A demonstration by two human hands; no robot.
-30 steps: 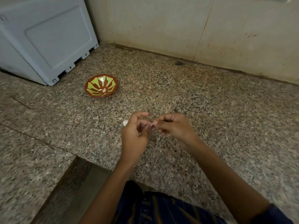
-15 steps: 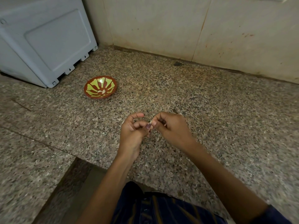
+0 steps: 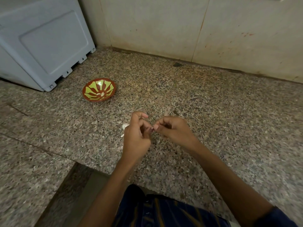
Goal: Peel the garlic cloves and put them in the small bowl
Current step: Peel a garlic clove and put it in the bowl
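Here, your left hand and right hand meet above granite counter, fingers curled, fingertips pinching together; pinched thing hidden. Small bowl sits well apart.

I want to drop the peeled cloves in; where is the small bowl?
In the head view, the small bowl sits on the granite counter, ahead-left of the left hand, near the grey appliance.
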